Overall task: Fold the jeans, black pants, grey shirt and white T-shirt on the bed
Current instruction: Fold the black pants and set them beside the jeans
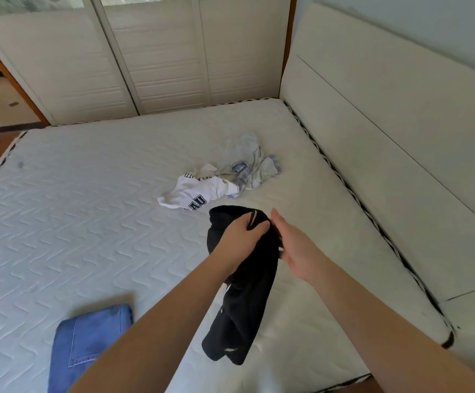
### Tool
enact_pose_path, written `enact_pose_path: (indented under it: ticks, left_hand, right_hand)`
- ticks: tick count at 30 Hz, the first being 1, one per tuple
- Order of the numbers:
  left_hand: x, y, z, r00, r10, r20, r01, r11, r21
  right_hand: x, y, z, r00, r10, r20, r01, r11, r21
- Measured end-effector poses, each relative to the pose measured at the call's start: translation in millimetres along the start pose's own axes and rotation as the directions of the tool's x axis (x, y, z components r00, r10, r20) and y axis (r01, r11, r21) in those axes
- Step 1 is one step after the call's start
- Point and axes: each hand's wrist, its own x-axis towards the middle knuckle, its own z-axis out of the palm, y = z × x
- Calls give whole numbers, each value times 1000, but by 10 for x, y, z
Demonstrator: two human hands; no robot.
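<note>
The bed (94,211) is a bare mattress with an off-white quilted cover stitched in a wavy chevron pattern and edged with black-and-white braided piping; a smooth, cream padded headboard (395,143) runs along its right side, and pale sliding wardrobe doors (157,61) with horizontal ribs stand at the far end. The black pants (245,296) are soft, matte cloth with thin white trim, bunched at the top and hanging in a long limp drape over the near-right part of the mattress. The left hand (240,238) grips the bunched upper end, fingers curled over the fabric beside a white stripe. The right hand (294,245) is against the right edge of the same bunch with its thumb extended; its fingers are hidden behind the palm and cloth, so whether it grasps the pants cannot be told. The jeans (89,347) lie at the near left as a flat, folded rectangle of blue denim with pale seam stitching. Toward the far middle, the white T-shirt (199,191) with dark block lettering lies crumpled, touching the pale, rumpled grey shirt (247,160) just beyond it.
</note>
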Motion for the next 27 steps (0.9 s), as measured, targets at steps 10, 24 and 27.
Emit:
enact_pose_path:
  ticks: [10,24,27]
  left_hand:
    - [204,94,49,939,-65,338,-152,802,578]
    - [912,641,-273,888,213,407,-459,371,807]
    - [874,639,-252,930,147,337,-364,508,781]
  right_hand:
    - [372,-352,-476,1000,22,5,-19,945,-327]
    - [308,-1090,-837,899,-242,364,431,626,-650]
    - [359,-1060,-1005,877,-322,356,477,497,-725]
